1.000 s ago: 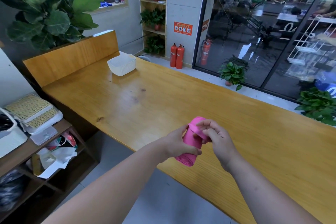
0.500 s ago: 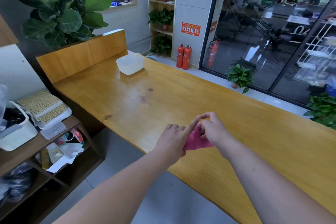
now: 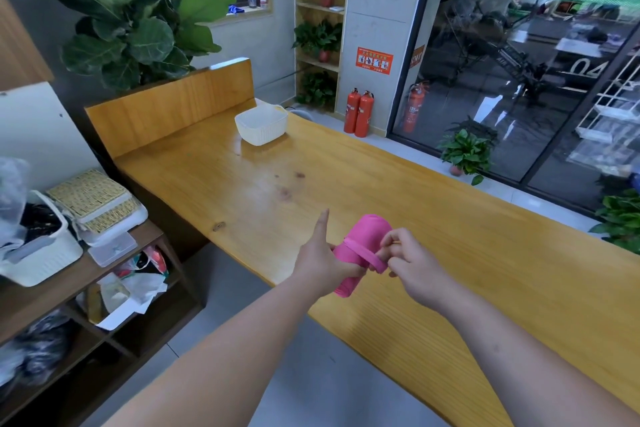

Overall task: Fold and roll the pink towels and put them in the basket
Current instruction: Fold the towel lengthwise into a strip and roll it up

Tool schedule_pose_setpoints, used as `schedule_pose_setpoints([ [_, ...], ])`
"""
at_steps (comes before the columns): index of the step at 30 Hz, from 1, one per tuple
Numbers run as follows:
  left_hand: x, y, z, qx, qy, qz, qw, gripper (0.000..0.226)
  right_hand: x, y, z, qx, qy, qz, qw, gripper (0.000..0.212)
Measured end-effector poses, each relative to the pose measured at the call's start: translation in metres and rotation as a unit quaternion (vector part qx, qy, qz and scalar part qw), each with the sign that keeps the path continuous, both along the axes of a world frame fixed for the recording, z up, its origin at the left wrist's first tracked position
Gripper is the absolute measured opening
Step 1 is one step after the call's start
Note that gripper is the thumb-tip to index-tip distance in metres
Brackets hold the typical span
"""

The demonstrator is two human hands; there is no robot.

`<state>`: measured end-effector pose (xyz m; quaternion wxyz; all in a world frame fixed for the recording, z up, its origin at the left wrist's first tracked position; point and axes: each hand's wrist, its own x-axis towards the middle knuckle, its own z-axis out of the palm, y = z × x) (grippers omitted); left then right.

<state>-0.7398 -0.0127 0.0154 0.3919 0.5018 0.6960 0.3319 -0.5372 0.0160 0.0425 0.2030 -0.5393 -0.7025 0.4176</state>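
My long wooden tabletop [image 3: 381, 191] carries a white basket [image 3: 263, 133] at its far end, near the far corner, just beside the raised wooden panel [image 3: 173, 107] there.

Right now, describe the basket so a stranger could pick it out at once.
Start at the long wooden table. At its far end, just before the raised backboard, stands the basket. It is a white, ribbed, open tub alone on the tabletop, unlike the white handled bin on the side shelf at left, which holds dark things.
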Motion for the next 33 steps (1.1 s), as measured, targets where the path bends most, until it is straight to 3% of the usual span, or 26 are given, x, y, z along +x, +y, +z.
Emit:
schedule_pose_setpoints([
  [3, -0.007, 0.005, 0.001, -0.039, -0.1, 0.042, 0.993, 0.139, 0.001, 0.005, -0.001, 0.009, 0.027, -0.031, 0.999, 0.036],
  [7, -0.019, 0.01, 0.005, -0.063, -0.245, 0.071, 0.965, 0.126, 0.001, 0.014, -0.012, 0.025, -0.006, -0.064, 0.998, 0.034],
  [16, -0.052, 0.012, -0.004, -0.053, -0.379, 0.059, 0.922, 0.108, -0.04, 0.029, -0.038, 0.073, -0.062, -0.091, 0.991, 0.028],
  [21, -0.088, 0.017, 0.003, -0.018, -0.32, 0.068, 0.945, 0.091, -0.085, 0.027, -0.031, -0.036, 0.087, -0.079, 0.992, 0.023],
  [24, -0.104, 0.019, 0.005, 0.003, -0.272, 0.078, 0.959, 0.08, -0.124, 0.028, -0.018, -0.079, 0.17, -0.052, 0.981, 0.031],
  [33, -0.167, 0.047, 0.009, 0.02, -0.15, 0.144, 0.978, 0.059, -0.213, 0.056, -0.029, -0.073, 0.221, 0.027, 0.972, 0.05],
])
